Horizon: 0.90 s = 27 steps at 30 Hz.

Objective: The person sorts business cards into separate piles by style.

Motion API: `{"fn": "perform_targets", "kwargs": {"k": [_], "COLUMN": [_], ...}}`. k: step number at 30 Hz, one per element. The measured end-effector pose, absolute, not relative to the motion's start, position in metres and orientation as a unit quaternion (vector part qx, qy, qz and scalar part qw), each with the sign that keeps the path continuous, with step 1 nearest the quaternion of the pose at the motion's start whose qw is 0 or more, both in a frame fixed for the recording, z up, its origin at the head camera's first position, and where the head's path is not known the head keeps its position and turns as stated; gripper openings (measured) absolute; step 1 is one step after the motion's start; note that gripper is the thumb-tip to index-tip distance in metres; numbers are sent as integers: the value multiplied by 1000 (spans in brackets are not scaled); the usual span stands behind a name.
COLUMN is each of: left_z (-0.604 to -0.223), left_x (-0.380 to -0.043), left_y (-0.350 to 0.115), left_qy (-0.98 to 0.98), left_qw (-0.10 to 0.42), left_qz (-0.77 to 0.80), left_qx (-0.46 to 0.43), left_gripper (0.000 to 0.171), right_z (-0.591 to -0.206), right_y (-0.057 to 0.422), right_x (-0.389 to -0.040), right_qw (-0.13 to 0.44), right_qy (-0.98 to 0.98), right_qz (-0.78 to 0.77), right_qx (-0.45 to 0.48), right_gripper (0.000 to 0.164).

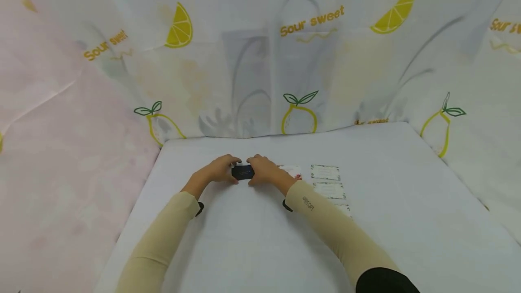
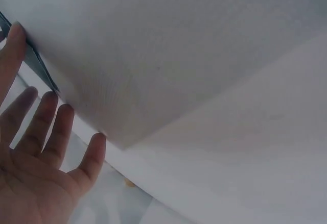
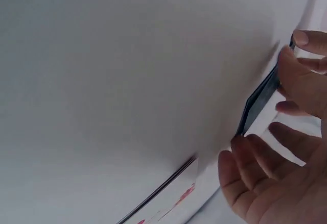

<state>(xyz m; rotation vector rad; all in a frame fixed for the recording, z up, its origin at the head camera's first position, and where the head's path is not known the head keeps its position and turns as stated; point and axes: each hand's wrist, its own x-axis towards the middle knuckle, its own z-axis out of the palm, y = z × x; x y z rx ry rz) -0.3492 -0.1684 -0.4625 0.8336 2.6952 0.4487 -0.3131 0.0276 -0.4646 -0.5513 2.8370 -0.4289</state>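
A small, flat black card (image 1: 242, 172) with faint blue print lies between both hands. My left hand (image 1: 221, 169) holds its left end, thumb on the near side and fingers at the far side. At the right end, my right hand (image 1: 263, 171) grips it the same way. The left wrist view catches the card's dark edge (image 2: 38, 66) under the thumb, the other fingers spread. In the right wrist view the black card (image 3: 259, 104) shows a thin second layer along its edge, with fingertips at its near corner.
Just right of the right hand lies a white card with red print (image 1: 296, 172), partly hidden by that hand. Farther right, several white cards with leafy borders (image 1: 325, 172) form a column on the white table (image 1: 240, 248). A lemon-print cloth (image 1: 252, 71) hangs behind.
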Motion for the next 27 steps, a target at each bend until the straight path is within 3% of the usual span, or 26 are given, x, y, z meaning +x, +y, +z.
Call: {"fn": "perform_targets", "kwargs": {"k": [7, 18, 27], "left_z": [-459, -457, -467], "left_x": [-352, -355, -348], "left_y": [-166, -168, -170], "left_qy": [935, 937, 946], "left_qw": [133, 134, 120], "left_qz": [135, 148, 153], "left_qx": [301, 286, 258], "left_gripper": [61, 56, 69], "right_z": [-462, -462, -450], "right_y": [21, 21, 46], "right_x": [-314, -326, -303], "right_qw": [102, 111, 88], "right_qy": [979, 977, 969], "right_qz": [-111, -106, -133], "right_qx": [-137, -150, -187], "right_gripper": [55, 53, 72]}}
